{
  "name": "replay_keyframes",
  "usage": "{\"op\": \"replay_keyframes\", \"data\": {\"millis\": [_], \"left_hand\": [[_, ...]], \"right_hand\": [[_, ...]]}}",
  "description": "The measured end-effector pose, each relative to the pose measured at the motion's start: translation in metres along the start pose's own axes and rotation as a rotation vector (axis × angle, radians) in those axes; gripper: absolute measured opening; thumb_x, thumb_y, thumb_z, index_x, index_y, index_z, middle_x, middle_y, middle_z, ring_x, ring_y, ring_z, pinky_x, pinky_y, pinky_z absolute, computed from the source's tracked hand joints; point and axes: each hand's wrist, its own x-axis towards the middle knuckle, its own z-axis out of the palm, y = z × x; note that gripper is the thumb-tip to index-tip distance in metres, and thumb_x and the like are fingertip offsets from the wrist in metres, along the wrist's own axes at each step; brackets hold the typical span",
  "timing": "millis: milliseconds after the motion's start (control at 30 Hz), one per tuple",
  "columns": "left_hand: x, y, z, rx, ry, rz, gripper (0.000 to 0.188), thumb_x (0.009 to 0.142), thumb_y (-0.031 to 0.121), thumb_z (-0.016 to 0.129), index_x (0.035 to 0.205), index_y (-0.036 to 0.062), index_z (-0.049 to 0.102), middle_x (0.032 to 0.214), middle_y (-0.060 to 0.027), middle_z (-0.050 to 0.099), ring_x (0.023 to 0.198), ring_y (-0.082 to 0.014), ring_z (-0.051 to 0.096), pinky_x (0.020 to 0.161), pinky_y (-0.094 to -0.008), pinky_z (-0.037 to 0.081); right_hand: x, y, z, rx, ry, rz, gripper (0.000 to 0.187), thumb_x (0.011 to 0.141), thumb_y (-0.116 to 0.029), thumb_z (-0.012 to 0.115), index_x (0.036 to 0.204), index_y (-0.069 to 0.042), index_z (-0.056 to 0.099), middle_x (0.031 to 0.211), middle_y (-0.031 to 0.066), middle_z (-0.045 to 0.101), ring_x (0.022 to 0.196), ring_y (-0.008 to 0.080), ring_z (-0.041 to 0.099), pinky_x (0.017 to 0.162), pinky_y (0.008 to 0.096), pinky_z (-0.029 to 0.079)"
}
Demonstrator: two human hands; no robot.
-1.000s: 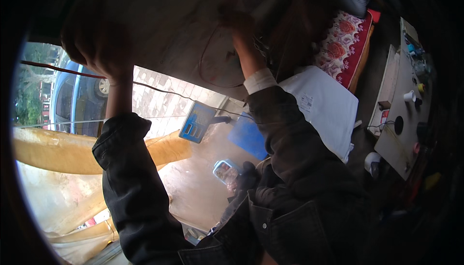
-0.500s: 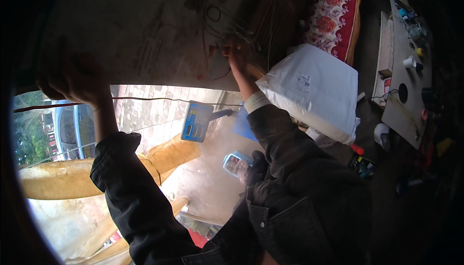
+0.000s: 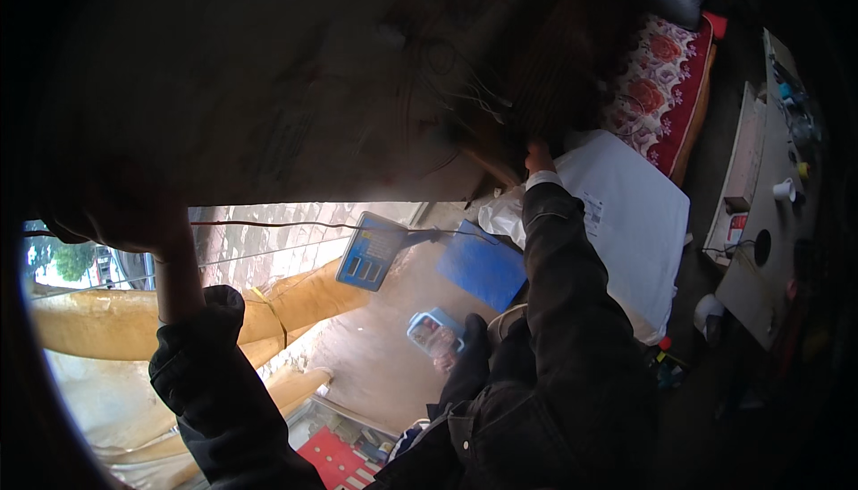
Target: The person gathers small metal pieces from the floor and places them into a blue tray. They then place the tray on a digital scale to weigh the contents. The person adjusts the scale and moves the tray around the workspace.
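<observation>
A large brown cardboard sheet [image 3: 295, 105] fills the upper half of the picture, dark and seen against the light. My left hand [image 3: 125, 222] grips its lower edge at the left, in front of the bright window. My right hand [image 3: 539, 157] holds the sheet's lower right edge, just above a white bulky sack [image 3: 626, 222]. Both arms are in dark sleeves and stretched out. Thin wires run across the sheet's face near my right hand.
A red floral cushion [image 3: 666, 88] lies beyond the sack. A white table [image 3: 760, 266] with small items stands at the right. Below the sheet are a blue card [image 3: 371, 253], a blue flat pad [image 3: 483, 266], a small blue-rimmed container [image 3: 435, 333] and yellow cloth [image 3: 98, 329].
The cardboard sheet now covers more of the view. Both hands sit lower in the picture and farther apart, and the window opening shows smaller.
</observation>
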Motion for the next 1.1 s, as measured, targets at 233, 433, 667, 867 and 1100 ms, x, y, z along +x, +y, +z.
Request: {"op": "replay_keyframes", "data": {"millis": [233, 433, 667, 867, 1100], "left_hand": [[0.01, 0.012, 0.001, -0.048, 0.072, -0.032, 0.039, 0.086, 0.035, 0.065, 0.116, 0.01, 0.065, 0.125, -0.0097, 0.061, 0.122, -0.0324, 0.048, 0.106, -0.0466, 0.034], [0.027, 0.024, 0.002, -0.163, 0.151, -0.107, 0.039, 0.084, 0.034, 0.067, 0.116, 0.0107, 0.066, 0.127, -0.0104, 0.06, 0.125, -0.0343, 0.046, 0.108, -0.0488, 0.031], [0.023, 0.019, 0.013, -0.057, 0.075, -0.136, 0.05, 0.081, 0.033, 0.072, 0.123, 0.0084, 0.06, 0.126, -0.013, 0.059, 0.126, -0.0368, 0.046, 0.103, -0.0492, 0.042], [0.015, 0.003, 0.009, 0.182, 0.096, 0.007, 0.06, 0.082, 0.042, 0.07, 0.128, 0.0072, 0.055, 0.126, -0.0142, 0.059, 0.122, -0.0352, 0.049, 0.098, -0.0476, 0.047], [0.007, 0.004, 0.016, 0.145, 0.106, -0.015, 0.044, 0.084, 0.033, 0.064, 0.12, 0.008, 0.06, 0.123, -0.0123, 0.06, 0.117, -0.0322, 0.053, 0.097, -0.0451, 0.045]], "right_hand": [[-0.003, 0.029, -0.003, 1.618, -0.057, 0.55, 0.017, 0.079, -0.003, 0.063, 0.095, -0.011, 0.064, 0.093, 0.0053, 0.064, 0.088, 0.0215, 0.061, 0.079, 0.0331, 0.051], [-0.041, 0.021, -0.038, 2.047, 0.123, 1.043, 0.006, 0.086, -0.005, 0.064, 0.087, -0.006, 0.058, 0.08, 0.006, 0.059, 0.075, 0.021, 0.059, 0.067, 0.0326, 0.055], [-0.014, 0.005, -0.022, 0.007, 0.145, -0.123, 0.014, 0.086, -0.005, 0.057, 0.1, -0.006, 0.062, 0.092, 0.0087, 0.063, 0.084, 0.0223, 0.063, 0.077, 0.0311, 0.054], [0.016, -0.008, 0.013, -0.19, 0.124, -0.211, 0.035, 0.086, -0.015, 0.053, 0.118, -0.007, 0.061, 0.12, 0.018, 0.061, 0.112, 0.0353, 0.057, 0.095, 0.044, 0.047], [-0.023, -0.033, -0.026, -0.196, 0.012, -0.12, 0.046, 0.082, -0.013, 0.054, 0.127, -0.003, 0.056, 0.132, 0.0198, 0.053, 0.123, 0.0333, 0.05, 0.105, 0.0402, 0.04]]}}
